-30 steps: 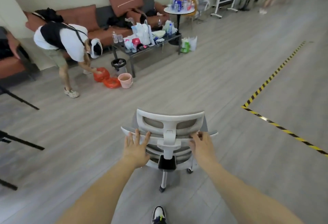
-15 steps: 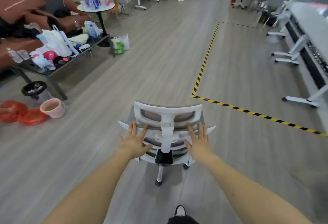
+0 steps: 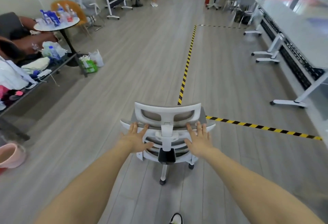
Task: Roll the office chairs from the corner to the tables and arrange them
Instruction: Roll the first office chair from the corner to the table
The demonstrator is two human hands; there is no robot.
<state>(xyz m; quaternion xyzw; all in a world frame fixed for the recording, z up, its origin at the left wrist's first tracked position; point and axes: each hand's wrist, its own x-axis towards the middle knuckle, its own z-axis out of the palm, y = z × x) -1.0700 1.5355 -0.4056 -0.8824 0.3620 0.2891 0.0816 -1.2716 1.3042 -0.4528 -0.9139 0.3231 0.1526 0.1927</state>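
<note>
Centrally, low in the frame, the chair (image 3: 166,135) stands on the floor (image 3: 142,60), both hands flat on its backrest: left hand (image 3: 135,139) and right hand (image 3: 199,140), fingers straight, gripping nothing. Lower left, a pink bucket (image 3: 9,155); contents unseen. Tables (image 3: 298,33) line the right.

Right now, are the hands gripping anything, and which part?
Nothing is gripped. The left hand and right hand press flat, fingers straight, against the back of the office chair, just below its headrest.
</note>
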